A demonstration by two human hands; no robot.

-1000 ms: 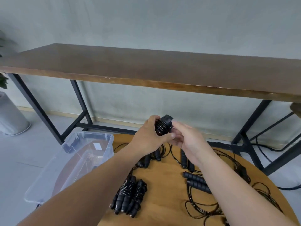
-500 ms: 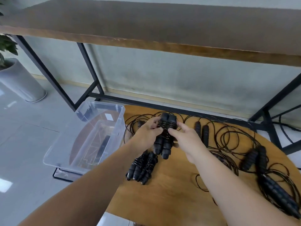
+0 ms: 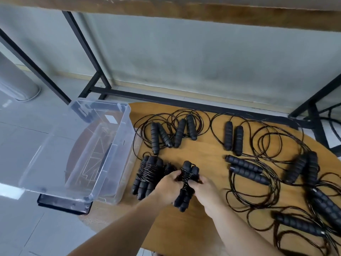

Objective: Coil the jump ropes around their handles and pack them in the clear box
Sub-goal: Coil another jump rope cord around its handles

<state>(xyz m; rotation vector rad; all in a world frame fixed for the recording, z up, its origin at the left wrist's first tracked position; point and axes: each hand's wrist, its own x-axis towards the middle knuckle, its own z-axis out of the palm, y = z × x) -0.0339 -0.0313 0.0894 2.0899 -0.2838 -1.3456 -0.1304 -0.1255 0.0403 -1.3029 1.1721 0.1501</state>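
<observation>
Both hands, left hand (image 3: 168, 185) and right hand (image 3: 204, 187), grip one coiled rope (image 3: 187, 183); two coiled bundles (image 3: 147, 174) at nine o'clock, clear box (image 3: 88, 197) beyond; six loose ropes (image 3: 243, 168) from twelve to four.

This looks like a plain indoor workroom or studio corner rather than a kitchen or shop. The wall (image 3: 203, 58) is bare grey-green plaster with a pale skirting strip, and the floor (image 3: 24, 141) is laid in large grey tiles. A long wooden bench top (image 3: 184, 10) on a black metal frame (image 3: 88, 58) stands against the wall, with a low round wooden table (image 3: 206, 215) in front of it. A grey cylindrical planter (image 3: 14, 80) sits at the left, and dark cables (image 3: 332, 124) trail on the floor at the right.
</observation>
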